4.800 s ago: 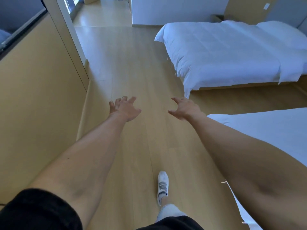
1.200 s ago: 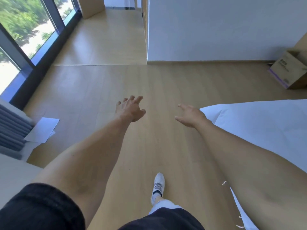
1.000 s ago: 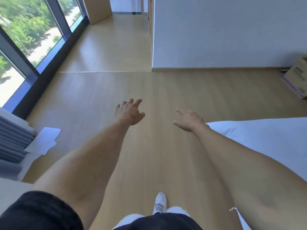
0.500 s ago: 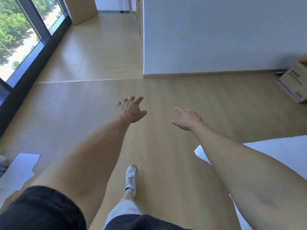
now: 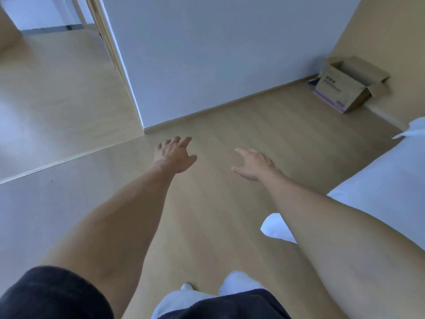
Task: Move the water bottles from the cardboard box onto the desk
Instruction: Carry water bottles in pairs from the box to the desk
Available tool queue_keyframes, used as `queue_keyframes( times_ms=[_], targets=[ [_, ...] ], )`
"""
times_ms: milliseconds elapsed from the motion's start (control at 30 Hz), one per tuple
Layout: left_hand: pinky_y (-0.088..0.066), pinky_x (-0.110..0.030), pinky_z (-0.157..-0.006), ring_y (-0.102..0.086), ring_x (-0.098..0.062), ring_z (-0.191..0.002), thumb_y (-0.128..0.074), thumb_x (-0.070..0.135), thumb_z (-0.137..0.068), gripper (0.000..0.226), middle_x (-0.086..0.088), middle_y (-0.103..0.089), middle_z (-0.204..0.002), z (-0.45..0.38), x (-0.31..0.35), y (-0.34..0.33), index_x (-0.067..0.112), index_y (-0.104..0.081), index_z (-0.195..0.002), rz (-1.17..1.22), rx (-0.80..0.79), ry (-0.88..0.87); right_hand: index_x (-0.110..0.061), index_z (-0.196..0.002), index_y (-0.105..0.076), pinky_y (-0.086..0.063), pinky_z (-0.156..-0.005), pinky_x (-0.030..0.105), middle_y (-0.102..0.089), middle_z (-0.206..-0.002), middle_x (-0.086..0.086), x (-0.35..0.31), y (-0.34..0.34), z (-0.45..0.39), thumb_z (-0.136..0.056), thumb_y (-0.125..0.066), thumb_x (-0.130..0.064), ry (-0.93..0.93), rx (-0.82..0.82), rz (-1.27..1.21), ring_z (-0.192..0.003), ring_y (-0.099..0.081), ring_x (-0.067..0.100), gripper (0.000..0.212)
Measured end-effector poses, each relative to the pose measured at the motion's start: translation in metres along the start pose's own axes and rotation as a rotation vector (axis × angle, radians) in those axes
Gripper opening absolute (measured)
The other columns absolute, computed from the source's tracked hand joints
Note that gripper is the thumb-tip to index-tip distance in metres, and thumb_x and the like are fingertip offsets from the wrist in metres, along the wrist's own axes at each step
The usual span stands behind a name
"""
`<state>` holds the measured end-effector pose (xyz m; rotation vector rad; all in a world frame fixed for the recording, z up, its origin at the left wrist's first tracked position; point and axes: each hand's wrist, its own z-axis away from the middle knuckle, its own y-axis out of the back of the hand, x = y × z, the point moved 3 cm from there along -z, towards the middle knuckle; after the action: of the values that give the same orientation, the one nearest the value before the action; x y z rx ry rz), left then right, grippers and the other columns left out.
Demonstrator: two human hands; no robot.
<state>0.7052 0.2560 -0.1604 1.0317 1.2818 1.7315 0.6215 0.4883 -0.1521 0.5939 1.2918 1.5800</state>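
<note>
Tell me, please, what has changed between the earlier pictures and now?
The view has swung right: the window has left the frame, and the cardboard box now shows whole with its flaps open. Left hand and right hand stay open, outstretched and empty.

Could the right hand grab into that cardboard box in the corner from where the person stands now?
Probably not yet. The right hand is open and held out over bare floor, while the cardboard box sits well beyond it by the wall. Nothing blocks the path, though the bed lies alongside; the person would need to walk closer.
</note>
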Motion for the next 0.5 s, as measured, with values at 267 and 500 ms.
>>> queue_keyframes(
  times_ms=[267,500],
  targets=[
    [-0.023,-0.044,-0.118,-0.034,-0.029,-0.142,-0.046,0.056,-0.094,0.068,-0.002,-0.036,-0.156,-0.119,0.064,0.005,0.036,-0.024,-0.156,-0.031,-0.052,-0.164,-0.035,-0.152,-0.033,-0.042,-0.108,0.039,-0.045,-0.149,0.013,0.059,0.027,-0.090,-0.086,-0.062,-0.059,-0.136,0.027,-0.027,-0.134,-0.048,0.031,0.076],
    [-0.023,-0.045,-0.117,-0.034,-0.029,-0.142,-0.046,0.056,-0.095,0.068,-0.002,-0.037,-0.155,-0.252,0.123,0.036,0.035,-0.025,-0.156,-0.077,-0.053,-0.193,-0.038,-0.154,-0.027,-0.041,-0.106,0.039,-0.044,-0.148,0.009,0.113,0.078,-0.203,-0.087,-0.060,-0.059,-0.167,0.100,-0.025,-0.133,-0.045,0.030,0.077]
  ],
)
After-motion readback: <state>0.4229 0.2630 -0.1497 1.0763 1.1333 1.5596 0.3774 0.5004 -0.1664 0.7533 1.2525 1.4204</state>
